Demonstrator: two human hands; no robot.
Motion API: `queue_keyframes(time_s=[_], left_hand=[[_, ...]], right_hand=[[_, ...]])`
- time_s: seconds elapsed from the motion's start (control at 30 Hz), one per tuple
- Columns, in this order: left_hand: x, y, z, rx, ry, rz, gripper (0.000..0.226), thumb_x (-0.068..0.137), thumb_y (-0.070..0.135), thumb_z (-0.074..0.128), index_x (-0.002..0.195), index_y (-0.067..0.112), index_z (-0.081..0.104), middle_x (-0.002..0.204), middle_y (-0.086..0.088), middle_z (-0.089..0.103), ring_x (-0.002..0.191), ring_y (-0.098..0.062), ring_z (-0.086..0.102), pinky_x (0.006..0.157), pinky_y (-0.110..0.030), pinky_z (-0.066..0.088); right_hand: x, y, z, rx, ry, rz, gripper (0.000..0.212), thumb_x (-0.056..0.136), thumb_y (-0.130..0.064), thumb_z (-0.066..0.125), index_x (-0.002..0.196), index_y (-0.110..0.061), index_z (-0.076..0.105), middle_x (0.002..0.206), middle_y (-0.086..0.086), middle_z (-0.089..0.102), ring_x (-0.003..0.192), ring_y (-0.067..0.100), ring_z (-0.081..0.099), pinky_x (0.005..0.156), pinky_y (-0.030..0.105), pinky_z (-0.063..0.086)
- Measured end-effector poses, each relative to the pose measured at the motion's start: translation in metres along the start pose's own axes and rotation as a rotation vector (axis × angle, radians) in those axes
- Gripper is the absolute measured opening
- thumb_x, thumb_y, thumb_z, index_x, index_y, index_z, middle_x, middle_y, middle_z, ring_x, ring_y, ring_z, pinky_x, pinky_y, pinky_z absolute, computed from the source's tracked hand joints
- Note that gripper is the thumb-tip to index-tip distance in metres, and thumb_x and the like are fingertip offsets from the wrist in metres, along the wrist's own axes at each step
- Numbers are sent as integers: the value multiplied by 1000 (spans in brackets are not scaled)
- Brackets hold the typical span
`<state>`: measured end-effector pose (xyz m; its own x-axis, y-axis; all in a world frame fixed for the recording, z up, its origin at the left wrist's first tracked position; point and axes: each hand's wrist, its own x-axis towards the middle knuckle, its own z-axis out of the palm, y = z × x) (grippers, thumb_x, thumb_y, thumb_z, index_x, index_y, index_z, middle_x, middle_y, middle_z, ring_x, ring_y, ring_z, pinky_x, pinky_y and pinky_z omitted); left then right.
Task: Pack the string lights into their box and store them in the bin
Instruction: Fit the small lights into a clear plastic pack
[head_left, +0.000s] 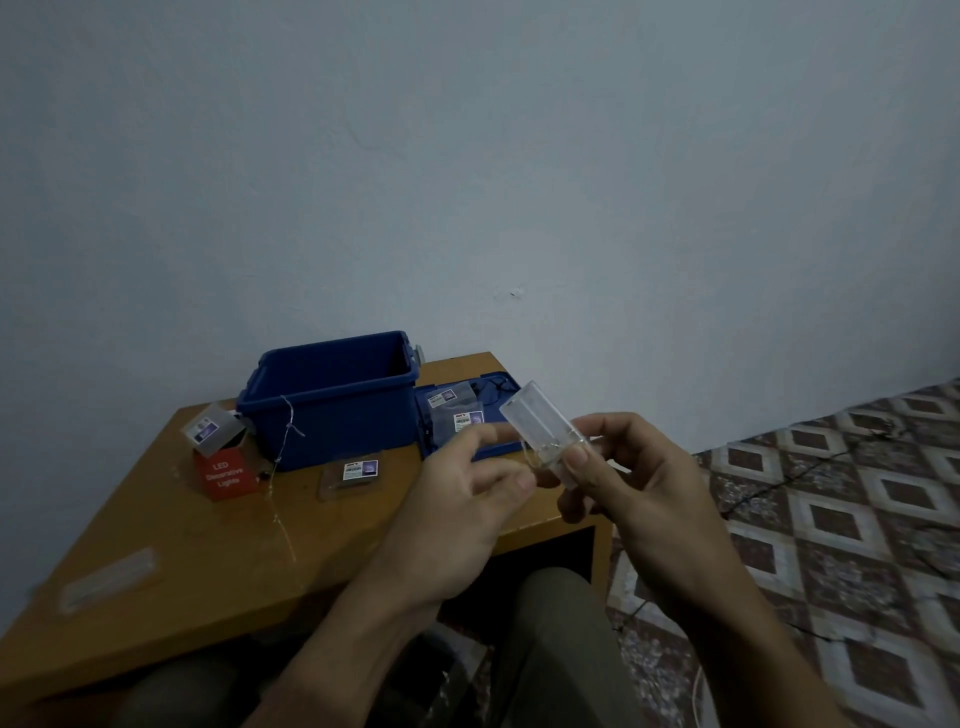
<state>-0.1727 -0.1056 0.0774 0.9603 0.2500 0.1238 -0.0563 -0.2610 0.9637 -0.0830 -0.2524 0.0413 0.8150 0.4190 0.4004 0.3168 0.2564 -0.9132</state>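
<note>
A person sits at a small wooden table (156, 545) set against a pale wall, both hands raised in front of them above the table's near right corner. The right hand (639, 493) is closed around a clear plastic battery case (545, 431), thumb pressed on its near end, the case tilted up and away. The left hand (467, 499) is partly curled, its fingertips pinched at the case's lower end, where a thin wire of the string lights (540, 452) seems to gather; the dim picture leaves it unclear whether the wire is actually held.

On the table, well apart from the hands, an open blue bin (332, 400) stands near the wall, with a fine wire strand (283, 441) draped over its front wall and trailing across the tabletop. The bin's blue lid (457, 441) lies flat just to its right, with small clear packets on it. A red box (226, 473) marked LED Decorative Lights lies left of the bin, its flap open.

To do this step well, the wire likely wants winding in neat, loose loops around the case, keeping light tension so it neither kinks nor tangles, before it goes into the red box.
</note>
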Motion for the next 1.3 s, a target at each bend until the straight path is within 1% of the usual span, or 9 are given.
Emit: queue_keyframes(time_s=[0.07,0.13,0.2,0.27,0.6,0.83,0.93,1.1,1.3], left_hand=[[2,-2,-1,-3,5,-5,31,100,24,58,130,27,50,112,9,75,105,-41,54,102,-68,35],[3,-6,0,7,14,-21,27,100,21,58,127,21,57,113,3,75,95,-19,63,95,-55,47],[4,-8,0,-53,8,-33,22,100,15,57,120,16,63,112,0,75,58,-1,67,59,-23,56],[5,-12,-1,-125,1,-34,21,99,13,57,118,14,65,110,0,76,36,-2,42,38,-12,34],[16,-29,-11,-108,-104,-26,21,99,17,57,113,15,71,85,-4,71,46,-7,34,44,-19,28],[21,-30,-21,198,-220,-23,33,95,42,53,92,14,70,69,-1,64,73,-14,62,89,-40,50],[23,-33,-25,213,-294,-42,43,91,50,55,93,10,69,69,-2,62,70,-19,61,78,-41,53],[23,-29,-33,117,-356,-159,30,96,35,56,104,7,65,77,-4,64,63,-19,61,52,-26,42],[39,-12,-42,103,-395,-179,49,89,52,65,85,3,63,72,-10,53,64,-25,45,58,-31,33]], right_hand=[[0,0,0,-6,8,3,16,92,-15,66,107,-10,66,84,16,67,64,22,66,64,35,57],[1,1,1,-5,11,7,14,92,-14,66,106,-11,67,90,23,63,63,22,66,64,34,56],[1,1,1,4,4,13,14,93,-13,66,107,-10,67,91,26,61,63,22,65,63,31,55],[0,-1,1,31,-12,23,17,91,-16,67,107,-9,67,92,29,60,63,22,63,63,30,54],[2,1,-5,155,-127,111,24,86,-21,75,106,-8,70,83,15,62,64,24,62,61,31,51],[2,0,-6,271,-221,154,54,69,-42,88,107,-9,72,85,13,65,65,23,61,61,29,54],[0,-2,-6,340,-265,184,29,80,-21,74,106,-6,71,84,14,65,64,23,60,60,30,54],[-2,-5,-11,357,-434,224,32,88,-13,68,114,5,62,89,20,63,64,25,58,61,30,53],[-6,-8,-10,134,-579,185,19,90,-11,66,107,-2,68,88,17,64,69,22,61,64,29,54]])
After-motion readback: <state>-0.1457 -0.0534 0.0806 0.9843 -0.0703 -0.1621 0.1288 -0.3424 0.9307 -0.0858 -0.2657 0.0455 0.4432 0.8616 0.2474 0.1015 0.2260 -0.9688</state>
